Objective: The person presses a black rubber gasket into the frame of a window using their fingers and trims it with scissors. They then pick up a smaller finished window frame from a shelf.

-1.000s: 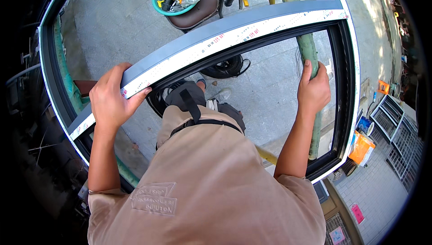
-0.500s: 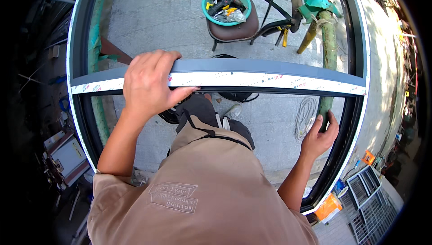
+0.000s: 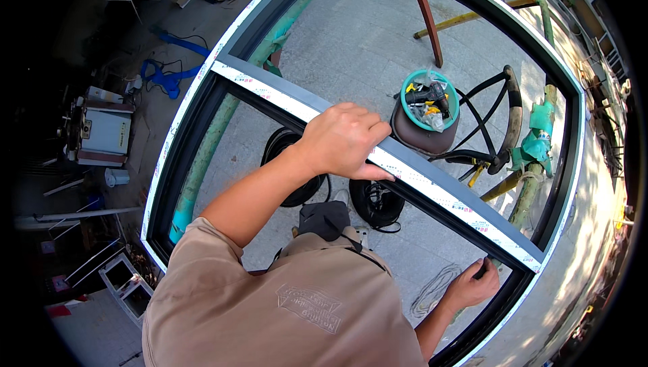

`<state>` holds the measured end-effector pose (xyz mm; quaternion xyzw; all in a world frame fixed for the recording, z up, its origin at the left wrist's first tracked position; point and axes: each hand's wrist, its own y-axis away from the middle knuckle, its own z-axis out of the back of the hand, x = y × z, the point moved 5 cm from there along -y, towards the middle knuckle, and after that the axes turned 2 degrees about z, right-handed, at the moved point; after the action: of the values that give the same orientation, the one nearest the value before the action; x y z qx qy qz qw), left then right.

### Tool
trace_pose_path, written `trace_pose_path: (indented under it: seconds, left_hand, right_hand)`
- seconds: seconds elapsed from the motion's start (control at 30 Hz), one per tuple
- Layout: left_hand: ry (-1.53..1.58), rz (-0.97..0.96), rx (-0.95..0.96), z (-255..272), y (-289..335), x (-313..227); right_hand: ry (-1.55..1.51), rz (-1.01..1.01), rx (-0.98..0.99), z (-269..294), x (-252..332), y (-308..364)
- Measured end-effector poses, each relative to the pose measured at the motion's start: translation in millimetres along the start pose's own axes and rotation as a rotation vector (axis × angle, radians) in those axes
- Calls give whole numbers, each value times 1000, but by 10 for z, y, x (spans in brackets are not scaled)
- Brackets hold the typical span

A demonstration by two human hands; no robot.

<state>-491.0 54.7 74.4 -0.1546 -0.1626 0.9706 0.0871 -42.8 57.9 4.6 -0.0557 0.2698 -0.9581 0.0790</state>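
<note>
The left hand (image 3: 344, 141) grips the crossbar (image 3: 453, 198) of the window frame (image 3: 185, 151) beneath it; the right hand (image 3: 472, 285) curls inward, its grasp unclear to me. Lopsided pushing might slip the frame off the green pole (image 3: 209, 148), left of the left hand.

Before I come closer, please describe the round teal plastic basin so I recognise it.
Find the big rectangular grey-and-white frame. Beyond its crossbar, which the left grip holds, a brown seat supports the basin. Unlike the teal-wrapped pole nearby, it contains a black drill.
</note>
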Motion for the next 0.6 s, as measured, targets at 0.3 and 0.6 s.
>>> trace_pose_path:
  seconds: [0.3, 0.6]
  left_hand:
    - [69, -13, 100, 30, -87, 32]
    - [15, 15, 61, 124, -116, 257]
  right_hand:
    - [-12, 58, 10, 63, 123, 79]
    - [44, 54, 15, 41, 125, 98]
